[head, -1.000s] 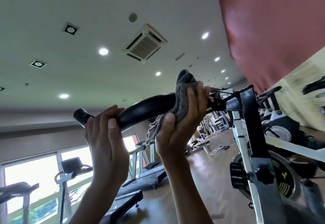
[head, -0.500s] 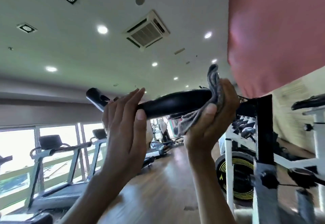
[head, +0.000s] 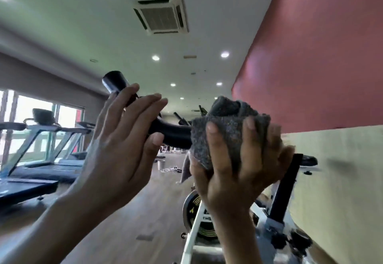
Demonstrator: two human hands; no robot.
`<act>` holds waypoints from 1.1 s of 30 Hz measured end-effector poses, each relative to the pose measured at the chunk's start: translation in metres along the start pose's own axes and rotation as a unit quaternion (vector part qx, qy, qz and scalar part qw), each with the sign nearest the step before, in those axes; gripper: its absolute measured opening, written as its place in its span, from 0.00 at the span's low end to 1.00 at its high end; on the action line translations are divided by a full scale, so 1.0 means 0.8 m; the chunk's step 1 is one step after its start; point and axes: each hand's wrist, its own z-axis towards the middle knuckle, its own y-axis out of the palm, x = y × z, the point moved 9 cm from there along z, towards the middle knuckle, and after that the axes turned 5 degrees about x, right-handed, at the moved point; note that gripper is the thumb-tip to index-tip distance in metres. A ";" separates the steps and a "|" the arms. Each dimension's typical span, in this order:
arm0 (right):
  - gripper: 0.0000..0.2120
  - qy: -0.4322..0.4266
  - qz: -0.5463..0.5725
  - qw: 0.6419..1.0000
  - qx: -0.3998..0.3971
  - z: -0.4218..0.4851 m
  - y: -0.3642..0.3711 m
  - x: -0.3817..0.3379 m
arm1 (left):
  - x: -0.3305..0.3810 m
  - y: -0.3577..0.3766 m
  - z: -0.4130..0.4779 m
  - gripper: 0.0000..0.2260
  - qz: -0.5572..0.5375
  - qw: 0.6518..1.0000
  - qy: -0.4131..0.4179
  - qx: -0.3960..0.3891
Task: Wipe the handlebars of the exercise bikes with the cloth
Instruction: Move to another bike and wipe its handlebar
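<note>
I look up at a black handlebar (head: 172, 133) of a white exercise bike (head: 194, 232). My left hand (head: 120, 149) holds the bar close to its capped end, fingers laid over the top and thumb underneath. My right hand (head: 234, 180) grips a grey cloth (head: 232, 127) bunched round the bar just right of its bend. A corner of the cloth hangs below. The cloth and my right hand hide the bar's inner part and the stem.
The bike's flywheel (head: 192, 207) and black seat post (head: 286, 183) stand below my right hand. Treadmills (head: 41, 160) line the windows at left. A red and cream wall (head: 321, 56) runs close on the right. Wooden floor (head: 145, 212) stretches ahead, with more machines far off.
The view has swung so the bar's end now points up and left. My right hand with the cloth sits nearer the bend. My left hand stays by the capped end.
</note>
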 end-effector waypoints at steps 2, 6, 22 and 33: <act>0.20 0.052 -0.010 0.999 0.006 0.005 -0.007 0.015 | 0.000 0.000 0.001 0.22 -0.014 1.000 0.005 0.009; 0.21 0.034 -0.051 0.996 -0.069 0.015 -0.007 -0.017 | 0.001 -0.004 0.002 0.21 -0.008 0.999 0.027 0.024; 0.15 0.082 -0.005 0.827 -0.556 0.085 0.026 0.001 | 0.003 -0.023 0.019 0.12 -0.102 0.988 -0.021 -0.113; 0.19 0.126 -0.072 0.702 -0.698 0.079 0.050 -0.039 | -0.008 -0.024 0.052 0.23 -0.084 0.906 0.001 -0.414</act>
